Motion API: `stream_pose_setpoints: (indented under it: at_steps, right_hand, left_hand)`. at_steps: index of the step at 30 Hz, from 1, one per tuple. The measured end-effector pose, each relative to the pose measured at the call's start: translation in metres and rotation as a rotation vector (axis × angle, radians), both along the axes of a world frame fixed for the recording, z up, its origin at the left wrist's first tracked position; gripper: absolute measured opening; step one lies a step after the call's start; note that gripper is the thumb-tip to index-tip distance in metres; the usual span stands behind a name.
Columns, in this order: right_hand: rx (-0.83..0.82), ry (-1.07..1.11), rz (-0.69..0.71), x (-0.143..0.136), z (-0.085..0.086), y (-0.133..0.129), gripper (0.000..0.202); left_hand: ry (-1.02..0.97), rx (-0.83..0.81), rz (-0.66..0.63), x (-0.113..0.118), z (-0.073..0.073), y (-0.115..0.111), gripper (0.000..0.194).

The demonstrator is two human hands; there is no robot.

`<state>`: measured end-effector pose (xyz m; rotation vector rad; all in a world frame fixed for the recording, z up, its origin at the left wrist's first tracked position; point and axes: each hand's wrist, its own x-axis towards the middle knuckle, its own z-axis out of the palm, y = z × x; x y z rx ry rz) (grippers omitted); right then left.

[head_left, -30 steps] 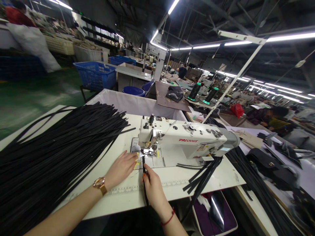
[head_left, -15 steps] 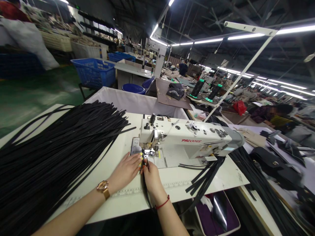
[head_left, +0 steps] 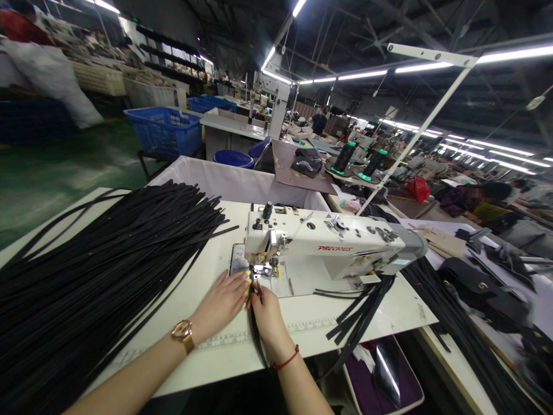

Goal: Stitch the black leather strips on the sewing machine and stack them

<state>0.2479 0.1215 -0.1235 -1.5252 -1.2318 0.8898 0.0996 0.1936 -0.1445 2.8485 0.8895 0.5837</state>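
Note:
A white sewing machine [head_left: 328, 242] stands on the pale table. Just in front of its needle area, my left hand [head_left: 224, 297] lies with fingers together, their tips against a narrow black strap [head_left: 256, 331]. My right hand [head_left: 266, 308] is closed on the same strap, and a small dark tool, perhaps snips, shows between its thumb and fingers. From there the strap hangs down over the table's front edge. Left of the machine lies a large pile of black straps [head_left: 116, 248]. Several cut strap ends [head_left: 367, 311] hang at the right.
Beyond the table are a white cloth-lined bin [head_left: 242, 180], a blue basket [head_left: 166, 129] and two black thread cones [head_left: 344, 158]. A purple-lined tray [head_left: 367, 380] sits below the table's edge. Black bag parts [head_left: 479, 288] lie at the right, near a bent-over person [head_left: 458, 199].
The view has shifted slightly. Both hands stay almost in place at the strap, with only slight finger movement.

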Motion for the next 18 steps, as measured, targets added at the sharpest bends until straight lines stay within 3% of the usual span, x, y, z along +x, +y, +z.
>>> stream_pose_setpoints:
  at_steps: [18]
  right_hand:
    - [-0.056,-0.035,0.047,0.005,0.010,-0.020,0.020]
  left_hand:
    - [-0.010,0.027,0.005,0.000,-0.003,-0.002,0.038]
